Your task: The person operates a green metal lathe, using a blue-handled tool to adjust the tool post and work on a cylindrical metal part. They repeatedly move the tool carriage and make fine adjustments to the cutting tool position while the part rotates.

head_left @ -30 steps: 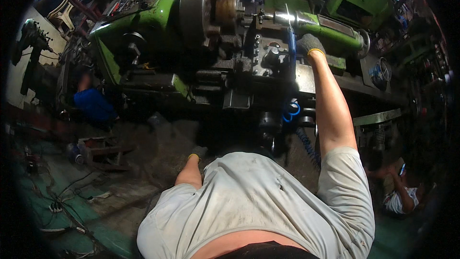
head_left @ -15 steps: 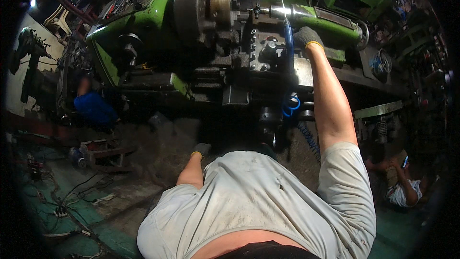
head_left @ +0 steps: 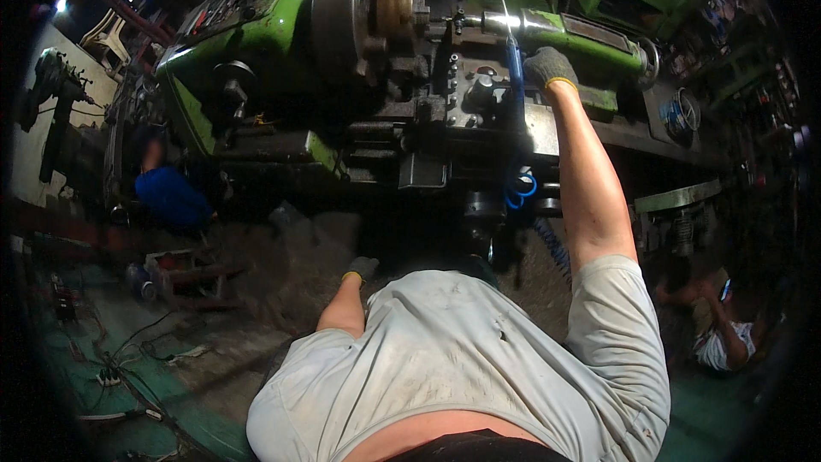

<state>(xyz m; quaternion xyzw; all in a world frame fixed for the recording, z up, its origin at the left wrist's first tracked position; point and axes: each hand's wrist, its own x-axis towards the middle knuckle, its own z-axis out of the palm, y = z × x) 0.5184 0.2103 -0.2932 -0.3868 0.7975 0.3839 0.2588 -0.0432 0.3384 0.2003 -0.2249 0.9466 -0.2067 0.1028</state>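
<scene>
Green lathe [head_left: 184,107], places given from its dark chuck [head_left: 338,21]. Both hands gloved in grey with yellow cuffs.

Right hand [head_left: 552,67]: to the right of the chuck and a bit lower, arm stretched out over the machine. Fingers curled, their ends right up against a blue air gun [head_left: 516,64]; can't tell if they're clenched around it or only touching it, grip side hidden. Air gun: right of the chuck, stands roughly lengthwise in view, thin pale nozzle pointing up, away from the person. Blue hose loops [head_left: 520,192] lower right of the chuck; coiled blue hose [head_left: 552,244] further down on that side.

Left hand [head_left: 363,268]: well below the chuck, hanging low next to the grey shirt [head_left: 453,342]. Dim and small, can't tell if released or clenched.

Right of the chuck: 1 brownish cylinder [head_left: 396,8] just beside it, then the silver quill [head_left: 522,22] and green tailstock [head_left: 590,51]. Lower right of it: tool post [head_left: 481,92], under the quill. Left of it: green headstock [head_left: 278,30], small tools [head_left: 227,8] on top.

2 other people: 1 in blue [head_left: 174,197] lower left of the chuck, 1 [head_left: 727,342] far lower right. Cables [head_left: 107,376] on floor, far lower left.
</scene>
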